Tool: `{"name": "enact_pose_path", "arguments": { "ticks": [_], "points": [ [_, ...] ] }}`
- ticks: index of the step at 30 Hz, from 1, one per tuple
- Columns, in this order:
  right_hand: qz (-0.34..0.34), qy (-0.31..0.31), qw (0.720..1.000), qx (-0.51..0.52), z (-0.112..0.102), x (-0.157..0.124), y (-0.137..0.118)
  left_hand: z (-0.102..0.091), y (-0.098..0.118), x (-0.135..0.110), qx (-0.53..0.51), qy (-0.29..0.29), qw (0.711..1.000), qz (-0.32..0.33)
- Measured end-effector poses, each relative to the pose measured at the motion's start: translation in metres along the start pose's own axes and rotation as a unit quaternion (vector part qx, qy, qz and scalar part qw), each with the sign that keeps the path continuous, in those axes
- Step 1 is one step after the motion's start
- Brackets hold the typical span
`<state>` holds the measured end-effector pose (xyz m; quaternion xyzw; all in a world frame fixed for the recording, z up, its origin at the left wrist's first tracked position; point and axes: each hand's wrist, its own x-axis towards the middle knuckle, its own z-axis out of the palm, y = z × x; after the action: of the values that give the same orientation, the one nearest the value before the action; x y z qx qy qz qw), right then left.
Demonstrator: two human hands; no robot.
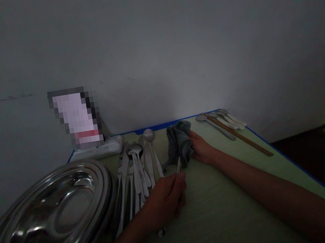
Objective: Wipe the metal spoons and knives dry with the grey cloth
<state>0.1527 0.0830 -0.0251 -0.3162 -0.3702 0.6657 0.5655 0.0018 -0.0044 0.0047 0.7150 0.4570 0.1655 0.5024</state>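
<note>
My left hand (166,197) is closed around a slim metal utensil handle (178,165). The utensil's far end goes into a grey checked cloth (180,141), so its kind is hidden. My right hand (201,147) grips that cloth from the right side, its fingers mostly behind the folds. Left of my left hand lies a pile of metal cutlery, with spoons (135,148) and knives (148,160) among it. A round-headed spoon (149,135) rests at the pile's right edge, close to the cloth.
Stacked oval steel trays (103,176) take up the table's left side. Behind them a blurred-out screen (75,116) leans on a white power strip (102,148) by the wall. At right lie a spoon (215,126), brown chopsticks (242,136) and several white-handled utensils (227,122).
</note>
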Motion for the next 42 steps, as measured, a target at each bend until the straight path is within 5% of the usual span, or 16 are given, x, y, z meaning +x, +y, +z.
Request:
{"name": "enact_pose_path", "arguments": {
  "ticks": [19,33,39,42],
  "points": [
    [-0.01,-0.044,0.998,-0.041,-0.003,-0.001,-0.003,0.0,-0.001,0.0,-0.019,-0.009,1.0,-0.004],
    [0.022,0.009,1.0,-0.007,0.001,-0.001,-0.006,0.0,0.0,0.0,0.0,-0.007,1.0,-0.006],
    [0.095,0.026,0.994,0.052,0.0,0.003,-0.01,-0.001,0.0,0.001,0.015,-0.005,1.0,-0.001],
    [0.069,0.046,0.995,0.047,-0.005,0.003,-0.013,-0.001,-0.001,0.001,0.024,-0.006,1.0,0.001]
  ]
}}
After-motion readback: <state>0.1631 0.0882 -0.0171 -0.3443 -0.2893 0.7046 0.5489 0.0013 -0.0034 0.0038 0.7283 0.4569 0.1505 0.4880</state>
